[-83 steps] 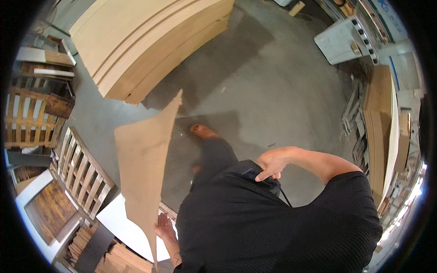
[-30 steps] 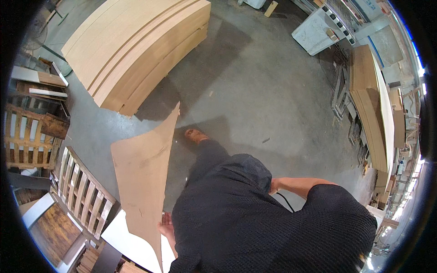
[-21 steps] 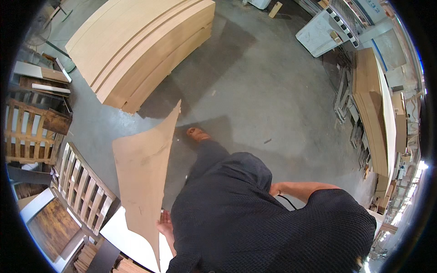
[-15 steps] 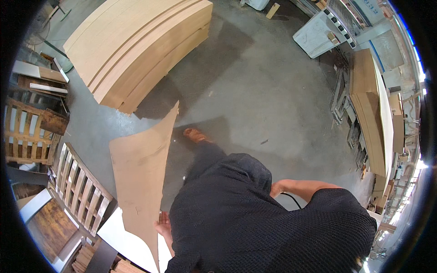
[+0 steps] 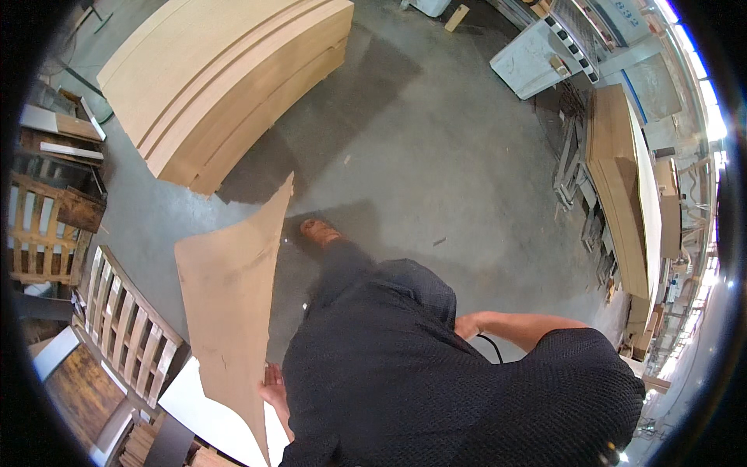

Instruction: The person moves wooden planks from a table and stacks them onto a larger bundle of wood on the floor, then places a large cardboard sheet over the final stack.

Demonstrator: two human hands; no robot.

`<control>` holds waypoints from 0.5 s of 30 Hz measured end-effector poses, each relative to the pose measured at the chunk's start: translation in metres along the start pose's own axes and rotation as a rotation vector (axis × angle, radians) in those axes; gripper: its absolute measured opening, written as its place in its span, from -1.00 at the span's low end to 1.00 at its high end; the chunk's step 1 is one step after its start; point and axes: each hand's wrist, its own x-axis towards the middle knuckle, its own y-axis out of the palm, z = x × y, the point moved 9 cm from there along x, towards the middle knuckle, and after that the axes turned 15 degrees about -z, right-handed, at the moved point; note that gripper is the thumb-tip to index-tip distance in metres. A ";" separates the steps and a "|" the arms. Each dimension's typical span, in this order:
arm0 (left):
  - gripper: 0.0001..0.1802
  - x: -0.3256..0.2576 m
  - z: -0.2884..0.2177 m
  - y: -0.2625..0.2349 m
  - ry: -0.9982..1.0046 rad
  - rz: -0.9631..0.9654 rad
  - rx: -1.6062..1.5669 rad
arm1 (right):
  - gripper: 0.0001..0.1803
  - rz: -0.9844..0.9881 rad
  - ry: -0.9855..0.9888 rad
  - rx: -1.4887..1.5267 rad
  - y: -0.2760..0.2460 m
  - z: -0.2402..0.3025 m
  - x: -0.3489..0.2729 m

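Note:
To my left a large brown board-like sheet [image 5: 229, 292] with a curved edge and a pointed far tip spans from beside my body out over the floor. Its near end overlaps a white panel [image 5: 204, 401]. My left hand [image 5: 272, 385] is at the sheet's right edge, its fingers curled against that edge. On the other side my right hand [image 5: 467, 325] is held close to my body at the waist, its fingers hidden by the dark shirt. A black cord [image 5: 493, 345] loops out just below that wrist.
Ahead on the left stands a tall stack of pale wood boards [image 5: 233, 93]. A slatted wooden pallet [image 5: 128, 327] leans at the left. Stacked brown panels [image 5: 615, 187] stand at the right, near a white cabinet-like box [image 5: 533, 62]. Small scraps lie on the grey floor [image 5: 436, 156].
The whole view has shifted slightly, so the sheet, the stack and the panels appear a little further left. My left hand is still at the sheet's edge.

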 end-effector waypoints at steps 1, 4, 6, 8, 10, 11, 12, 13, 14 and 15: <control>-0.30 0.000 0.001 0.003 -0.005 -0.003 -0.011 | -0.34 0.010 0.002 0.191 -0.002 0.016 -0.008; -0.30 0.042 0.009 -0.010 -0.036 0.077 -0.003 | -0.36 -0.032 0.238 0.023 -0.008 -0.051 0.007; -0.31 0.044 0.000 -0.014 0.002 0.113 0.014 | -0.39 0.017 0.235 -0.035 -0.023 0.041 -0.028; -0.33 0.041 0.004 -0.006 -0.015 0.124 0.006 | -0.41 -0.031 0.171 -0.002 -0.023 0.034 -0.020; -0.34 0.035 0.003 0.002 -0.050 0.091 -0.037 | -0.39 -0.088 0.244 -0.020 -0.027 0.031 -0.020; -0.35 0.035 0.002 0.001 -0.037 0.066 -0.026 | -0.36 -0.079 0.238 -0.063 -0.027 0.031 -0.018; -0.35 0.035 0.003 -0.001 -0.025 0.040 -0.017 | -0.34 -0.068 0.231 -0.106 -0.026 0.033 -0.016; -0.35 0.037 0.003 -0.004 -0.013 0.013 -0.008 | -0.31 -0.058 0.220 -0.156 -0.028 0.036 -0.012; -0.35 0.045 0.004 -0.010 -0.027 0.054 -0.030 | -0.30 -0.033 0.121 -0.120 -0.021 0.035 -0.003; -0.35 0.054 0.004 -0.016 -0.040 0.094 -0.055 | -0.29 -0.007 0.020 -0.084 -0.014 0.033 0.005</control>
